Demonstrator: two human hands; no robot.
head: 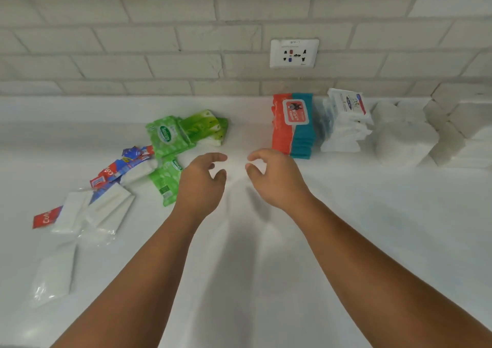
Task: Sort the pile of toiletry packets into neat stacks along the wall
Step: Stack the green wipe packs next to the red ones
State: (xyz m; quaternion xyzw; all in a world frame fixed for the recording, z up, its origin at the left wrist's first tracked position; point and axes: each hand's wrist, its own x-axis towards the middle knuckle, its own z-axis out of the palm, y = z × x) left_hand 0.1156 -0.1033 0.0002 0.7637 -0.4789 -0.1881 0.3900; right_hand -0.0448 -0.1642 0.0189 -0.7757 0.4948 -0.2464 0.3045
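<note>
Below the socket (294, 53), over bench (399, 214): left hand (199, 185), right hand (274, 179), both empty, loosely curled; green packets (175, 139) left of socket.

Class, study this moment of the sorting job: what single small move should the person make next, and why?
Probably the left hand should reach to the green packet just beside it. It and the right hand both hold nothing. That packet lies loose in the unsorted pile, while the orange-and-teal wipes stack already stands by the wall.
</note>
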